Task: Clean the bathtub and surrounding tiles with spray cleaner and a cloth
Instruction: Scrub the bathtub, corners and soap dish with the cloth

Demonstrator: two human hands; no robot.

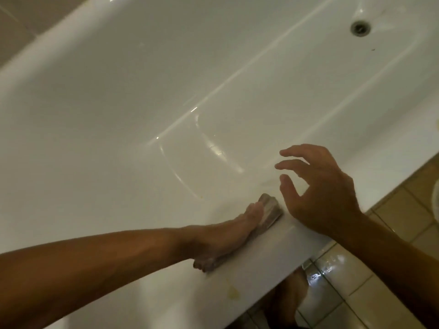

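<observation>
A white bathtub (166, 79) fills most of the head view, its near rim running across the lower right. My left hand (223, 233) lies flat on that rim and presses a folded grey cloth (270, 213) against it, fingers stretched out over the cloth. Just to the right, my right hand (318, 186) hovers above the rim with fingers spread and loosely bent, holding nothing. No spray bottle is in view.
The drain (360, 28) sits at the tub's far right end. Beige wall tiles (14, 22) show at the top left. Glossy floor tiles (344, 281) lie below the rim at the lower right. A yellowish stain (232, 292) marks the tub's outer side.
</observation>
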